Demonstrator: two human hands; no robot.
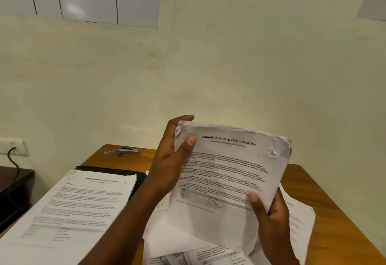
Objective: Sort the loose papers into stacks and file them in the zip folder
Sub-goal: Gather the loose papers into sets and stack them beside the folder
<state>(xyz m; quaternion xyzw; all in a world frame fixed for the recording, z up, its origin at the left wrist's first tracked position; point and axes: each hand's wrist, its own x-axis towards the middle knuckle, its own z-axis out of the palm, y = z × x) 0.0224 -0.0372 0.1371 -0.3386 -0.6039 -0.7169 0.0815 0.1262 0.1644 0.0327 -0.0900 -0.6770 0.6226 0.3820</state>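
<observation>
I hold a printed sheet (225, 173) headed "Sample Internship Documentation" up above the table. My left hand (173, 160) pinches its crumpled top left corner, thumb on the front. At the lower right edge my right hand (269, 221) grips it, thumb on the page. The sheet has a torn spot near its top right corner. A neat stack of similar pages (69, 208) lies at the left, resting on a black zip folder (117, 170) whose far edge shows. Loose papers (188, 241) lie scattered under my hands.
The wooden table (338, 206) stands against a pale wall. A stapler (128, 150) lies at the table's far left corner. A wall socket with a black cable (12, 156) is at the left, above a dark side table (14, 183).
</observation>
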